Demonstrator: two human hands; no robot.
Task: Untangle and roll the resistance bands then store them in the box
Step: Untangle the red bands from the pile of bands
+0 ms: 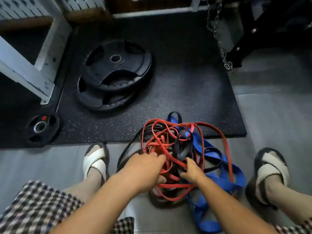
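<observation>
The tangle of resistance bands [160,142], red, black and blue strands knotted together, lies on the grey floor between your feet, at 6 o'clock in the view. Your left hand [145,168] comes in at the tangle's 8 o'clock, fingers curled round red strands. Your right hand [192,171], at its 5 o'clock, pinches red and black strands with narrow fingers. Stacked weight plates [116,71] rest on the black mat [185,92] at 11 o'clock, and a small plate [42,127] at 9.

A single head-worn camera looks forward and steeply down, close above the tangled bands [166,150] on the floor [42,166].
</observation>
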